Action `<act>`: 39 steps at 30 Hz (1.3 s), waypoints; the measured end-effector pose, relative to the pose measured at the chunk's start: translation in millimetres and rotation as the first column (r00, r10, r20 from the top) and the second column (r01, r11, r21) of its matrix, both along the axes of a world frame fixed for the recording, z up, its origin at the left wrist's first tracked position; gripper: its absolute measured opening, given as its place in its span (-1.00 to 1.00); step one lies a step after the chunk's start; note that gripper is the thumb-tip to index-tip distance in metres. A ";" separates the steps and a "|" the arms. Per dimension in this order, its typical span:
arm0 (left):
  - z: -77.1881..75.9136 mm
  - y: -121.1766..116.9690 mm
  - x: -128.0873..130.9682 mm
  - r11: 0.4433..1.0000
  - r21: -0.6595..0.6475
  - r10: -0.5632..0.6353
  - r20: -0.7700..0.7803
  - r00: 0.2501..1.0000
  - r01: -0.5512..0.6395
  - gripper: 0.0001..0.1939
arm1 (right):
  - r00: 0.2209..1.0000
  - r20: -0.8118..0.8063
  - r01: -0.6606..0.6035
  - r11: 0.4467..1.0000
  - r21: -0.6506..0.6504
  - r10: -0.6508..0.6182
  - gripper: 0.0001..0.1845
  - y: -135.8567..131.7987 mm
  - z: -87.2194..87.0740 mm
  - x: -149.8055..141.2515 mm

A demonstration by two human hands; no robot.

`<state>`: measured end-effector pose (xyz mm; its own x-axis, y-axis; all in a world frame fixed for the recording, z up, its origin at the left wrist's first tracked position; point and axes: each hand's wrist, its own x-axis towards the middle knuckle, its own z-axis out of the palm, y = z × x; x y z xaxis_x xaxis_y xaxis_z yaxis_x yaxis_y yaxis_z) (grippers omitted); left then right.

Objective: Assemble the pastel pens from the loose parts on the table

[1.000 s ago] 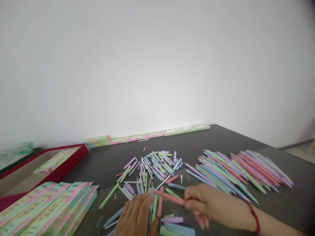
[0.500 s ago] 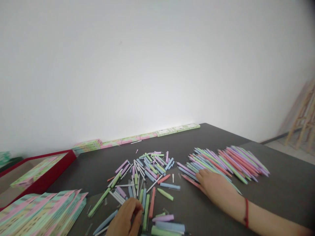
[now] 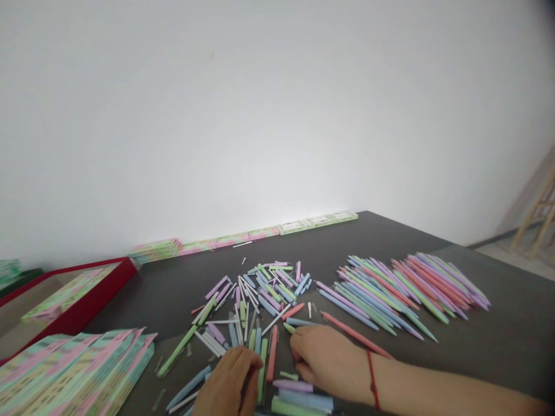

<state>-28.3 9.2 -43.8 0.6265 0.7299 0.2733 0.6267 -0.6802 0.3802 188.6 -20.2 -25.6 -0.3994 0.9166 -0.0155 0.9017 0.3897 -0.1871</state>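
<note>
My left hand is low in the view, fingers curled, over the near side of a heap of loose pen parts; whatever is between its fingers is hidden. Pastel barrels lie about it, such as a blue barrel on its left and a red barrel on its right. My right hand, with a red cord at the wrist, closes over a green pen barrel, of which only one end shows. Purple barrel and blue barrel lie just below that hand.
Pastel pens lie in rows at right, with a lone red pen nearer. At left are stacked printed packets and a red-rimmed box. Flat boxes line the wall; a wooden stand is far right.
My right hand has left the rows of pens and moved left and nearer, onto the green barrel. A red pen now lies apart beside the rows. My left hand has barely moved.
</note>
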 end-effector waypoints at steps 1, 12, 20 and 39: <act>4.8 -1.1 3.0 1.000 -0.012 0.024 -0.018 1.000 -0.024 -0.84 | 1.000 0.016 0.009 1.000 0.005 -0.010 -0.88 0.1 -0.1 -0.4; 24.2 18.0 56.4 0.981 0.094 0.194 -0.358 0.913 -0.171 -0.87 | 0.929 -0.319 0.201 0.980 0.017 -0.185 -0.89 -4.3 8.5 24.7; 28.9 45.0 69.7 0.986 0.132 0.143 -0.338 0.930 -0.104 -0.80 | 0.195 -0.815 -0.133 0.809 -0.573 -0.546 -0.79 22.6 -1.1 29.8; 38.7 92.9 93.5 0.970 0.136 -0.131 -0.399 0.908 0.200 -0.81 | -0.107 -0.837 -0.172 0.839 -0.517 -0.537 -0.76 28.1 -16.5 32.4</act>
<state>65.2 102.1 -5.1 0.8153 0.5709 0.0969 0.5734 -0.8193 0.0025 221.0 8.0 -42.1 -0.1305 0.9820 -0.1365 -0.3469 -0.1742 -0.9216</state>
